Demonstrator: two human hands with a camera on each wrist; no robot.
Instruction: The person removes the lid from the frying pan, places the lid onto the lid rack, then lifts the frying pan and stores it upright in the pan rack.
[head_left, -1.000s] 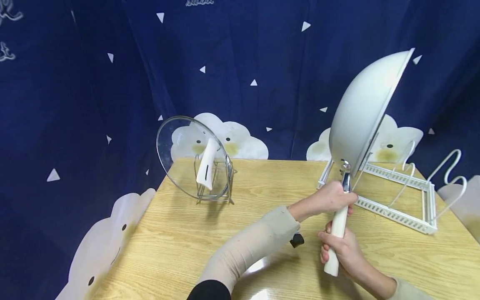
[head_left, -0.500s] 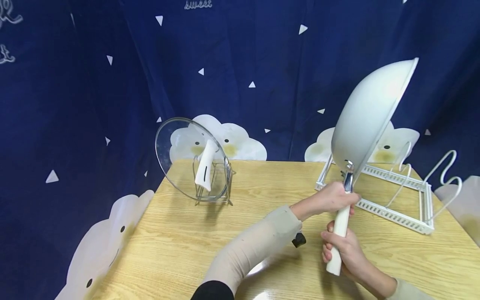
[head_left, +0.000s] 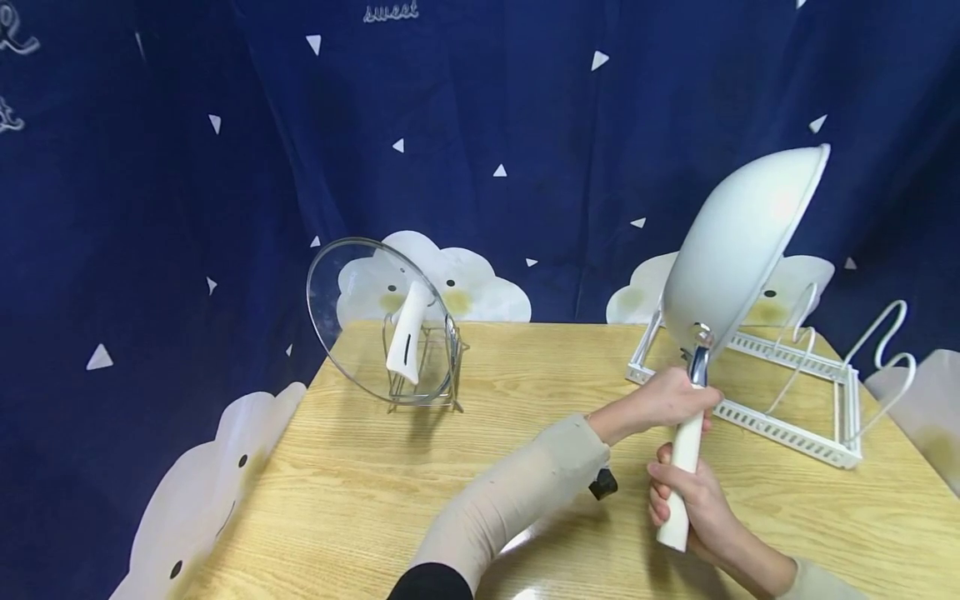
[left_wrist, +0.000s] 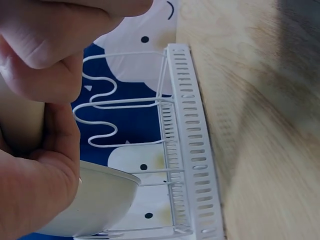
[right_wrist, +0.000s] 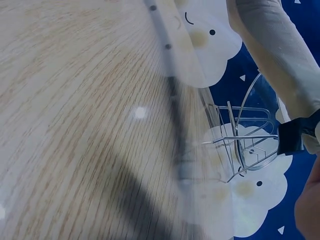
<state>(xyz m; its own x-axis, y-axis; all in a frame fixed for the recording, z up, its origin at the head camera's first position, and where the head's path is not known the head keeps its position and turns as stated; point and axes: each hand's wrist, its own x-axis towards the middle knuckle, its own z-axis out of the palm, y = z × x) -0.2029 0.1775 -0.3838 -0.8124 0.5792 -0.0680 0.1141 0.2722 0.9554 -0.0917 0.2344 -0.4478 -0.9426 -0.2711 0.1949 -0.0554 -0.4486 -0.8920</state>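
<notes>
A white wok is tilted on edge, its rounded outside toward the left and its long pale handle pointing down to the front. Just below the metal neck, my left hand grips that handle. Lower down, near the handle's end, my right hand has its fingers wrapped round it. Behind the hands, the wok's lower edge overlaps the left part of a white adjustable rack with wavy wire dividers. In the left wrist view the wok is beside the rack's dividers; whether it touches them I cannot tell.
At the back left, a clear glass lid with a white handle leans upright in a small wire stand. All stand on a wooden table. A dark blue curtain hangs behind.
The wok has come down a little, its top rim sinking, and both hands have shifted slightly with it. The view has drifted a little; the lid and rack stay in place.
</notes>
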